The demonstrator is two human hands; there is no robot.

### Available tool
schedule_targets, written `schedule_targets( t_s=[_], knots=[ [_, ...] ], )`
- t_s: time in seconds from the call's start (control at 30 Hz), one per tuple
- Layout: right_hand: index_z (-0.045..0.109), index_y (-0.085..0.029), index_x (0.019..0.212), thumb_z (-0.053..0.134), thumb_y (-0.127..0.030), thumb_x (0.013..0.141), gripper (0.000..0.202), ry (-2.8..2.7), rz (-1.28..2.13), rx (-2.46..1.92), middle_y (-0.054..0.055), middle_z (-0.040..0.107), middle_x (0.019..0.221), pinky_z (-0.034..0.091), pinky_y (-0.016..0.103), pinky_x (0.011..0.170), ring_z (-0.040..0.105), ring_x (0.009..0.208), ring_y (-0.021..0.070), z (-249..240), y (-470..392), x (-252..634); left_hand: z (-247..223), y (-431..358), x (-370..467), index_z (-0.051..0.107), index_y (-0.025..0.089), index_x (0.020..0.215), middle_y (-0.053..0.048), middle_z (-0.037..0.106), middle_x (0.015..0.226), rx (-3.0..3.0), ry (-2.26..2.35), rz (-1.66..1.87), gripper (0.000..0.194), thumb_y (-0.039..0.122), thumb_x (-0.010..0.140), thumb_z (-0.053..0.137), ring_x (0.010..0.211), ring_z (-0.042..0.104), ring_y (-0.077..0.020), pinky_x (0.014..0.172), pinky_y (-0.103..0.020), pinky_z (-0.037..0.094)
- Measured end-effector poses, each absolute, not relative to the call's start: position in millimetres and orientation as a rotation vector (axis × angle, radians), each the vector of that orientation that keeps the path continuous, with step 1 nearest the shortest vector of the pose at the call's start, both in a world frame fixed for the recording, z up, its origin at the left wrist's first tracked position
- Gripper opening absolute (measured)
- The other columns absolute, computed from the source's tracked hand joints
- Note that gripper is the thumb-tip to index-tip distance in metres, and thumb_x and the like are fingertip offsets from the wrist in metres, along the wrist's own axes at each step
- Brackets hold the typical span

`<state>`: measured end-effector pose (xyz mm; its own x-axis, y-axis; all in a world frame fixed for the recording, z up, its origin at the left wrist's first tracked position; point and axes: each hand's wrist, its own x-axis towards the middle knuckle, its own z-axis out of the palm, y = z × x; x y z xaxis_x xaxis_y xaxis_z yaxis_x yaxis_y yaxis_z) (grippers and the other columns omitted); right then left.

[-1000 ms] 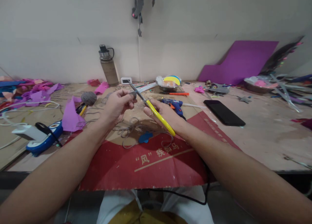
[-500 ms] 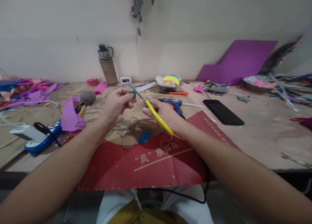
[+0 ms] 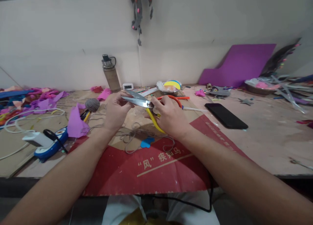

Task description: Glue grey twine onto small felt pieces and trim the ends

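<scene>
My right hand [image 3: 170, 115] grips scissors [image 3: 139, 100] with one yellow and one red handle. Their silver blades, slightly parted, point left to the fingertips of my left hand [image 3: 116, 110]. That hand is closed in a pinch; the blades mostly cover the small grey piece seen there earlier. Loose grey yarn [image 3: 133, 133] lies tangled on the cardboard below both hands, beside a blue cut-out shape [image 3: 147, 142]. A ball of grey yarn [image 3: 92, 104] rests to the left of my left hand.
Red-printed cardboard [image 3: 171, 172] covers the table's front middle. On the right lie a black phone [image 3: 226, 115] and a grey star [image 3: 245, 101]. A bottle [image 3: 111, 74] stands by the wall. Left are a blue power strip [image 3: 51, 146], cables and purple scraps [image 3: 77, 123].
The scissors have turned in my right hand: blades now show broadside and the red handle has come into view. The view has tilted up slightly. My left hand stays pinched.
</scene>
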<state>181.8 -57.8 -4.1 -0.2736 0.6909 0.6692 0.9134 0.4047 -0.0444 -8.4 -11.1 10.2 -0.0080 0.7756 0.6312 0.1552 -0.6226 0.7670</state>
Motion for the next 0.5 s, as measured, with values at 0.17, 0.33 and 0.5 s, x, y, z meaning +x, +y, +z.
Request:
schedule_targets(
  t_s=[0.17,0.33,0.5],
  knots=[
    [0.053,-0.018,0.123,0.043,-0.05,0.091,0.047,-2.042,-0.569,-1.326,0.015,0.053,0.097,0.038,0.036,0.073,0.047,0.087,0.0265,-3.8,-57.9,182.5,10.9,-13.8,-12.8,0.064,0.021,0.075,-0.002,0.068,0.09,1.958,1.078,1.846,0.013,0.013,0.065,0.069,0.091,0.063,-0.0167,0.083,-0.031,0.051],
    [0.053,-0.018,0.124,0.045,-0.05,0.09,0.047,-2.029,-0.587,-1.296,0.014,0.052,0.097,0.039,0.037,0.077,0.045,0.087,0.0258,-7.3,-54.5,183.3,9.8,-15.2,-15.1,0.066,0.022,0.078,-0.004,0.068,0.095,1.936,1.101,1.87,0.014,0.013,0.067,0.068,0.096,0.062,-0.0193,0.086,-0.034,0.05],
    [0.053,-0.017,0.123,0.047,-0.047,0.089,0.045,-2.021,-0.576,-1.265,0.014,0.052,0.095,0.04,0.037,0.077,0.045,0.086,0.0256,-8.8,-52.3,183.5,9.3,-14.5,-17.8,0.066,0.021,0.08,-0.004,0.068,0.097,1.994,1.022,1.922,0.016,0.011,0.067,0.067,0.096,0.062,-0.0183,0.089,-0.036,0.049]
  ],
)
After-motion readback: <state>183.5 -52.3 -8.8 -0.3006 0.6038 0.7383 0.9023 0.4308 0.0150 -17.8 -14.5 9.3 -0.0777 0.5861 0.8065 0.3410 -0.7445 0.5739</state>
